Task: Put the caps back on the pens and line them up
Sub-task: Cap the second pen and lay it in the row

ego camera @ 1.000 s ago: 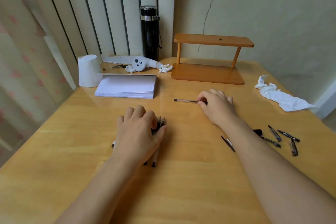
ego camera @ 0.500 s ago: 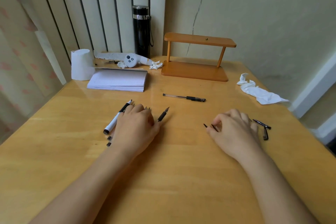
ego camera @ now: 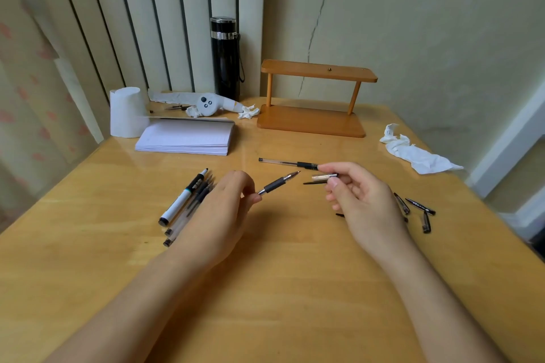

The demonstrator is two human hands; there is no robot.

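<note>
My left hand (ego camera: 224,212) grips an uncapped gel pen (ego camera: 278,183), its tip pointing up and to the right. My right hand (ego camera: 361,200) pinches a clear pen cap (ego camera: 324,176) between thumb and forefinger, a short gap from the pen's tip. A capped pen (ego camera: 287,163) lies crosswise on the wooden table (ego camera: 280,289) just beyond the hands. A bundle of uncapped pens (ego camera: 188,206) with a white marker (ego camera: 182,197) lies to the left of my left hand. Several loose caps (ego camera: 418,209) lie to the right of my right hand.
A notebook (ego camera: 185,137), a white paper roll (ego camera: 126,112) and a black flask (ego camera: 224,57) stand at the back left. A small wooden shelf (ego camera: 312,121) sits at the back centre. Crumpled tissue (ego camera: 413,153) lies at the right.
My left hand has lifted one uncapped pen from the bundle. My right hand has picked a cap from the pile at the right and brought it toward the pen's tip.
</note>
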